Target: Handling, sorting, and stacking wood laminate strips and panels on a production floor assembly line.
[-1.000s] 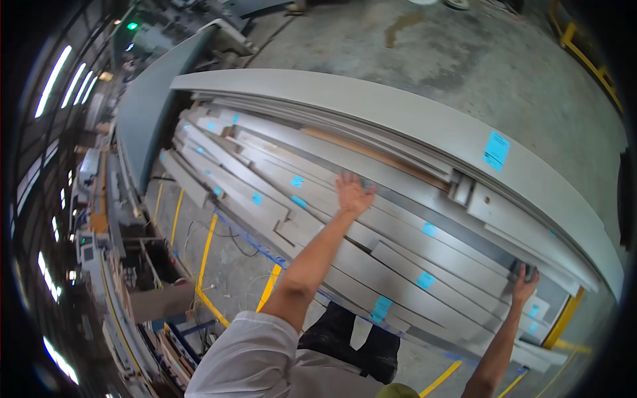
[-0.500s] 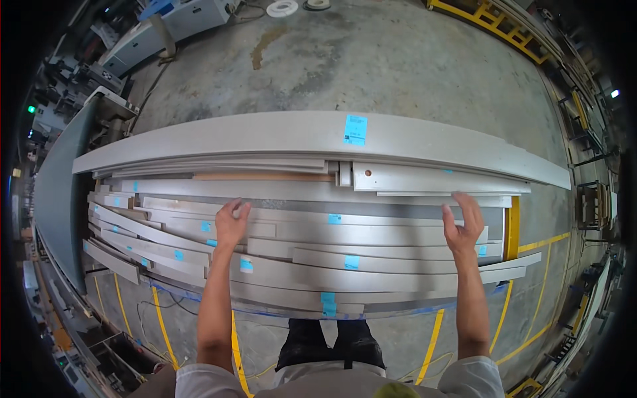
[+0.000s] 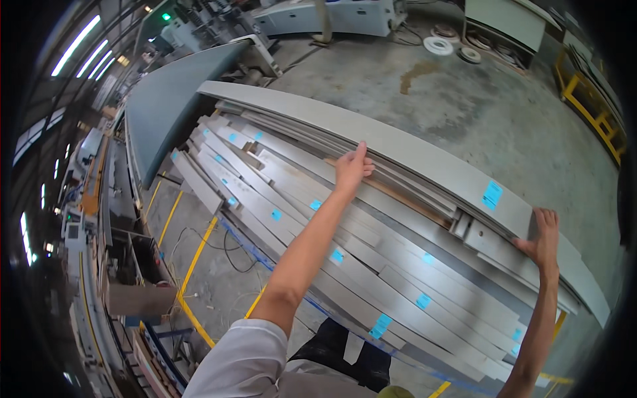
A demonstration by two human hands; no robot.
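A long pale grey board (image 3: 411, 140) with a blue label (image 3: 492, 195) lies along the far side of a stack of flat strips. My right hand (image 3: 541, 242) is closed on the near edge of this board, right of the label, with its fingers over the top face. My left hand (image 3: 353, 171) is at the board's near edge further left, one digit stretched up to the edge and the other fingers loosely bent, with nothing visible in them. Beneath it are thinner stacked strips (image 3: 312, 138) and a brown wooden strip (image 3: 411, 202).
Several label-bearing strips (image 3: 345, 275) cover the near side of the stack. A grey-green panel (image 3: 176, 99) stands at the left end. White machinery (image 3: 332, 20) and white rings (image 3: 438, 46) are on the far floor. A yellow frame (image 3: 590, 103) stands far right; cables (image 3: 235, 252) lie near left.
The view has swung left. Both hands have moved from above the near strips to the long board's edge, and my right hand has taken hold of it.
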